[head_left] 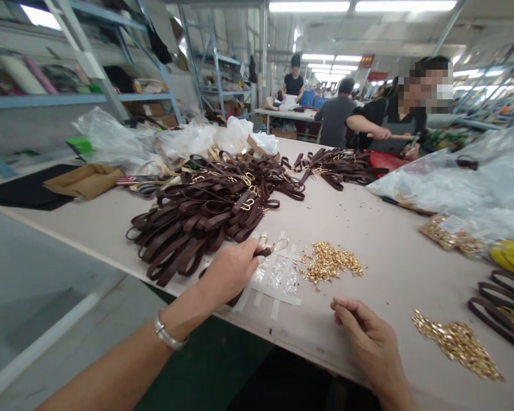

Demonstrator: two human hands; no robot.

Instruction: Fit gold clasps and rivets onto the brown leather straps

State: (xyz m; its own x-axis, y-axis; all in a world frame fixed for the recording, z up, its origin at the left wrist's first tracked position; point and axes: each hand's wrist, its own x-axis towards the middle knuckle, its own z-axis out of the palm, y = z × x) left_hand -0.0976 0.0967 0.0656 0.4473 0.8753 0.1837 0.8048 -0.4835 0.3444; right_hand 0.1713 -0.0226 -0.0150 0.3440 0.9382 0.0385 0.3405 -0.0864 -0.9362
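Note:
My left hand [235, 268] is closed on the end of a dark brown strap, where gold metal rings or hooks [280, 244] stick out to the right of the fingers. Beneath it lie strips of pale tape and clear plastic [276, 277] on the table. My right hand [364, 325] hovers over the front edge, thumb and fingertips pressed together; whatever they hold, if anything, is too small to make out. Between and beyond the hands sits a heap of small gold pieces [329, 262]. A large pile of brown straps [197, 217] with gold hooks lies behind my left hand.
More gold parts [458, 342] and brown straps [501, 302] lie at the right, near a yellow round object [512, 255] and plastic bags [466, 177]. Across the table, a person [394, 120] holds a wooden-handled tool. A cardboard piece [85, 180] rests at the left.

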